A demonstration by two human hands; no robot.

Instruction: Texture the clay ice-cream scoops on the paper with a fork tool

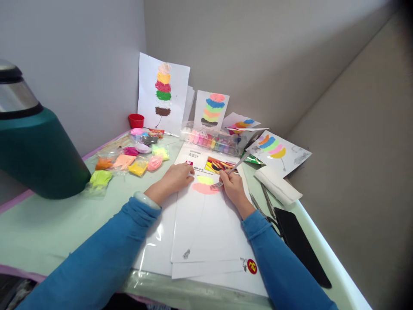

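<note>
**A:** Right grip?

**B:** Right hand (232,186) is clenched round a thin metal fork (229,172). The handle slants up and away to the right. The tines rest on the right edge of a flat pink clay patch (202,188).

**A:** Where does the patch sit?

**B:** It is pressed onto a white paper sheet (206,224), upper part, with a smaller yellow-green clay patch (205,179) touching it just above. The sheet tops a stack of white sheets on the pale green bench (64,224), square in front of the person.

**A:** Left grip?

**B:** Released. Left hand (176,176) lies flat, palm down, on the sheet's upper left edge, fingertips just beside the yellow-green patch. It holds nothing. There is a pale bangle (146,200) at the wrist and blue sleeves on both arms.

**A:** Surroundings?

**B:** A clear plastic tray of coloured clay sticks (213,141) lies just beyond the stack. Small bags of coloured clay (129,161) are spread to the left of the hands, with a red cup (136,120) behind them at the wall. A large teal flask with a steel top (35,150) is at far left. Two sheets with stacked colour smears (163,92) lean on the wall. A sheet with a fan of colour smears (277,151) lies flat to the right. Nearer, right of the fork hand, are a folded white tissue (276,185), thin metal tools (266,206) and a flat black case (300,245).
</note>
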